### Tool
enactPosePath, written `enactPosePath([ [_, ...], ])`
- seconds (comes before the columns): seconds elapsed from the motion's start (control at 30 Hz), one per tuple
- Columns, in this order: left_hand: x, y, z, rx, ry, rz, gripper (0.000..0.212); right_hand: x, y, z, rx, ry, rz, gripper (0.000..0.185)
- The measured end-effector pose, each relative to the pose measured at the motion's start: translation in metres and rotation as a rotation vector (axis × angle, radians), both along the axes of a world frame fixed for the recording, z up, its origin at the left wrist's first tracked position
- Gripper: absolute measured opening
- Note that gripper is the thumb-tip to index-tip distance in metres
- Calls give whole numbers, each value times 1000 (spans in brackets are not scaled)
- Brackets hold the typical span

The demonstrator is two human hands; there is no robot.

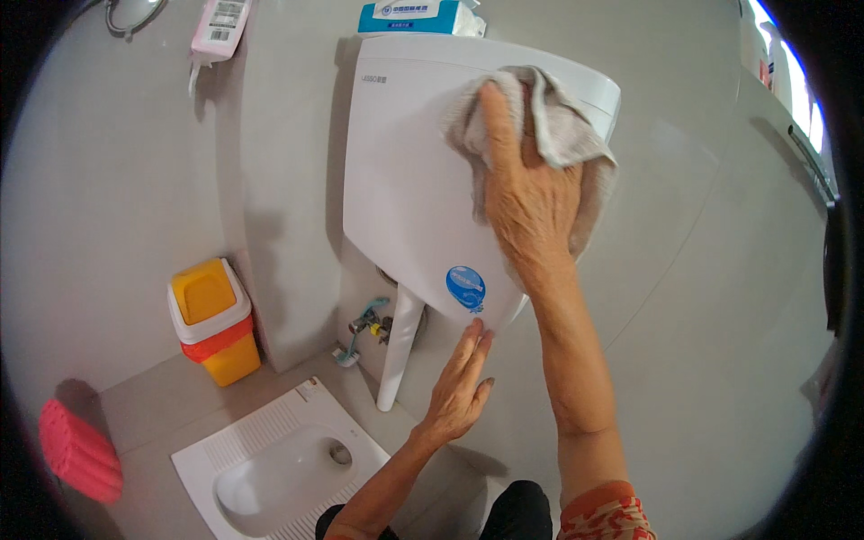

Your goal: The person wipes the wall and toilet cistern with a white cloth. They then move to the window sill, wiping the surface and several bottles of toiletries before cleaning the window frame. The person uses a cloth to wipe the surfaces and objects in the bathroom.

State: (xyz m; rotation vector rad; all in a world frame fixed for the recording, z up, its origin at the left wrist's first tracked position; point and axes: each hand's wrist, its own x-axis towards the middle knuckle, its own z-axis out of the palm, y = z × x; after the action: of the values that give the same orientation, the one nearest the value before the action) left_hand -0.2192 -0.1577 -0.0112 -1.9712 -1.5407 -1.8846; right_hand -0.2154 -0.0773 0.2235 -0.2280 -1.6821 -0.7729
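A white wall-mounted toilet cistern [405, 148] fills the upper middle of the view, with a round blue sticker [466, 287] low on its front. My right hand [533, 196] presses a greyish-beige cloth [574, 131] against the upper right of the cistern's front. Part of the cloth hangs down beside the wrist, and some fingers are hidden in its folds. Just below the sticker, the fingertips of my left hand [459, 388] are at the cistern's lower edge; it holds nothing, its thumb apart from the fingers. A white flush pipe [401, 347] runs down from the cistern.
A blue-and-white tissue pack [412, 19] rests on the cistern. Below lie a squat toilet pan [277, 466], a yellow lidded bin [216, 324], a pink stool [81, 452] and a brush [347, 354] near a valve [374, 327]. A pink bottle [221, 30] is at the upper left wall.
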Motion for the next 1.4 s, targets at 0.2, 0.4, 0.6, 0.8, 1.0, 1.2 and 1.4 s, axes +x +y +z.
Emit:
enactPosePath([
  [0.2, -8, 0, -3, -30, 19, -29, 72, -23, -1, -32, 8, -256, 6, 65],
  [0.4, -13, 4, -8, -47, 31, -76, 77, 22, -11, -41, -148, -148, -70, 68],
  [0.6, -14, 12, -21, 33, 48, 3, 75, -6, -9, -50, -118, -104, -92, 61],
  [0.8, -8, 14, -21, 13, 27, -44, 78, -57, -4, -43, -60, -259, -10, 56],
  [1.0, -11, 15, -19, 3, 30, -8, 79, -30, -13, -50, -162, -255, -26, 59],
  [1.2, -13, 19, -26, 85, 30, -36, 78, 7, -16, -60, -143, -112, -102, 61],
  [1.4, -19, 14, -32, 44, 44, -31, 75, -48, -4, -32, -76, -119, 10, 55],
])
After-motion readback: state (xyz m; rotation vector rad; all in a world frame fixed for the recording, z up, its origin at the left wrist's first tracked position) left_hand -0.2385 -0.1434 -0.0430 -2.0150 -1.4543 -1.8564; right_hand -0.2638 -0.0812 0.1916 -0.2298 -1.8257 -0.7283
